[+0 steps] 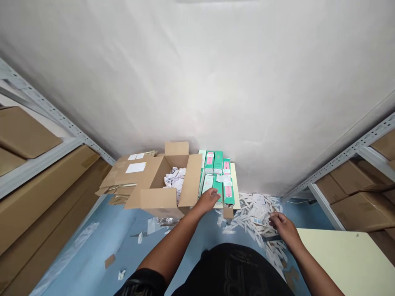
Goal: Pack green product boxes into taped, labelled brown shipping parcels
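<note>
My left hand (209, 200) reaches forward to a group of green and white cartons (217, 176) stacked on a pale flat box by the wall, its fingers curled on the near edge of one green carton (212, 187). My right hand (282, 224) is lower at the right, fingers curled over a heap of small white paper packets (256, 213) spread on the blue floor; what it holds is hidden. An open brown cardboard box (166, 185) with crumpled white paper inside stands just left of the cartons.
Metal shelving with large brown boxes (40, 197) runs along the left, and more shelving with boxes (361, 185) along the right. A pale board (348, 259) lies at the lower right. Paper scraps and plastic film litter the blue floor (101, 246). A white wall is ahead.
</note>
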Demonstrator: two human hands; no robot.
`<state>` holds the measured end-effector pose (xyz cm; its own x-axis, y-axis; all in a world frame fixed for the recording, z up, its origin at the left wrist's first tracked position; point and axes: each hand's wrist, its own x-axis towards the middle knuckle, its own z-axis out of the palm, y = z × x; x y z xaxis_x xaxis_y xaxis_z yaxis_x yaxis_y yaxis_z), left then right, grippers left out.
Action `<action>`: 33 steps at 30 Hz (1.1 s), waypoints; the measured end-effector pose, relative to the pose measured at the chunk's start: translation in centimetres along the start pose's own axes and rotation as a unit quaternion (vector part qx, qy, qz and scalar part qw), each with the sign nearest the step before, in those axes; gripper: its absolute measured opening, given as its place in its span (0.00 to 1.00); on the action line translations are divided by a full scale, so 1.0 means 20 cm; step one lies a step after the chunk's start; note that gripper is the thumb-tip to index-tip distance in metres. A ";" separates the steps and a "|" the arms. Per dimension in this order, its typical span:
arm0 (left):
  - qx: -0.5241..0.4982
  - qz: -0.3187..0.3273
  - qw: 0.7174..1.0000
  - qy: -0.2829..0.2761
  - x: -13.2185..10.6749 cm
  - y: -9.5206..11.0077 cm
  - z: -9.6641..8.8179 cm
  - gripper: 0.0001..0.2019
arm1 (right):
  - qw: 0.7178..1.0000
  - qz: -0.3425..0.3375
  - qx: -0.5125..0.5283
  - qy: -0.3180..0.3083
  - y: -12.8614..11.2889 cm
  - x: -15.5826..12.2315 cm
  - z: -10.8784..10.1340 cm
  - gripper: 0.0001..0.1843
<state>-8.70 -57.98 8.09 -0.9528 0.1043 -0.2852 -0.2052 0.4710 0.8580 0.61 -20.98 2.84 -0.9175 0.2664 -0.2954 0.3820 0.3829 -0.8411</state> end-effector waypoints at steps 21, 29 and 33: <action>0.297 -0.114 0.937 0.147 1.28 0.18 0.20 0.28 | 0.997 0.018 0.013 -0.077 -0.06 0.79 -0.04 0.18; 0.350 -0.146 0.910 0.168 1.36 0.22 0.30 0.39 | 0.987 0.003 -0.031 -0.156 -0.09 1.13 -0.09 0.17; 0.254 -0.178 0.933 0.182 1.37 0.27 0.20 0.36 | 0.985 -0.026 -0.030 -0.167 -0.14 1.19 -0.04 0.16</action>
<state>-34.95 -49.16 3.18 -0.8766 -0.3980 -0.2705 -0.4782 0.7833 0.3972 -22.20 -14.98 -1.45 -0.9174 -0.0570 -0.3938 0.3303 0.4426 -0.8337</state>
